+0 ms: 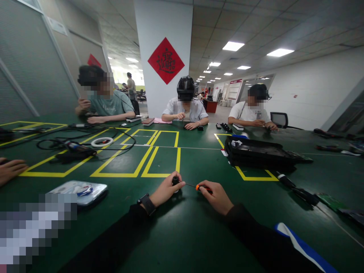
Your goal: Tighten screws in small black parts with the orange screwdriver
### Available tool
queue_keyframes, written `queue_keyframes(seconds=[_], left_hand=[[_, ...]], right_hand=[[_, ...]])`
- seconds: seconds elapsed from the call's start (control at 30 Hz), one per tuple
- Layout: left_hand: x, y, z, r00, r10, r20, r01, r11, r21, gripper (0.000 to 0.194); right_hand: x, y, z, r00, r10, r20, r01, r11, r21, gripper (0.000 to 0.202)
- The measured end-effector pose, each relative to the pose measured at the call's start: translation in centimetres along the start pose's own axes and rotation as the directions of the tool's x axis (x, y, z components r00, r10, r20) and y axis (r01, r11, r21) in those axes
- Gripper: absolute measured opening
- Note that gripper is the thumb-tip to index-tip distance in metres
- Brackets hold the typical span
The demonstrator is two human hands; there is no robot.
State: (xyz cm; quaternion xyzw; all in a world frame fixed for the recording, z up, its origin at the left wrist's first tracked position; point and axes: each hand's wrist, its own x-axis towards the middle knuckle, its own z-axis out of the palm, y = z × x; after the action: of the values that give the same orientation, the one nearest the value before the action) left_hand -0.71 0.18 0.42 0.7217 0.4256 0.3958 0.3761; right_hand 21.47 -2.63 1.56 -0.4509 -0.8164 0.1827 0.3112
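Observation:
My left hand (168, 190), with a dark watch on its wrist, is closed around a small black cylindrical part (175, 181) just above the green table. From the right, my right hand (214, 194) grips the orange and black handle of a screwdriver (198, 187). The thin metal shaft points left and reaches the fingers of my left hand. Whether its tip touches the black part I cannot tell, since the fingers hide it. Both hands are near the middle of the table.
Black trays (256, 151) lie stacked ahead on the right. Black cables (76, 146) and a white coil (102, 142) spread at the left, near a clear-lidded case (82, 191). Three people sit opposite; another person's hand (11, 170) rests at the left edge. Circuit boards (331, 201) lie right.

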Motion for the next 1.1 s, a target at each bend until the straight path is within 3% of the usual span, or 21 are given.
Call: queue_keyframes(seconds=[0.2, 0.47, 0.7, 0.93, 1.1], left_hand=[[0.06, -0.22, -0.24, 1.0, -0.022, -0.019, 0.022, 0.999, -0.039, 0.026], [0.01, -0.11, -0.12, 1.0, -0.006, -0.015, 0.006, 1.0, 0.014, 0.027], [-0.01, -0.01, -0.13, 1.0, -0.013, -0.024, 0.013, 1.0, 0.017, 0.027], [0.06, 0.0, -0.08, 1.0, -0.021, -0.007, 0.021, 1.0, 0.004, 0.028], [0.04, 0.01, -0.02, 1.0, -0.007, -0.007, 0.007, 1.0, -0.001, 0.026]], right_hand=[[0.26, 0.16, 0.13, 0.997, -0.073, 0.002, 0.073, 0.997, 0.009, 0.02], [0.18, 0.17, 0.22, 1.0, 0.014, 0.017, -0.016, 0.997, 0.075, 0.021], [0.32, -0.11, -0.02, 0.999, -0.037, 0.004, 0.037, 0.999, -0.009, 0.019], [0.25, -0.12, 0.01, 1.0, 0.013, -0.014, -0.012, 0.997, 0.075, 0.022], [0.45, 0.19, 0.23, 1.0, 0.01, -0.01, -0.01, 1.0, 0.02, 0.023]])
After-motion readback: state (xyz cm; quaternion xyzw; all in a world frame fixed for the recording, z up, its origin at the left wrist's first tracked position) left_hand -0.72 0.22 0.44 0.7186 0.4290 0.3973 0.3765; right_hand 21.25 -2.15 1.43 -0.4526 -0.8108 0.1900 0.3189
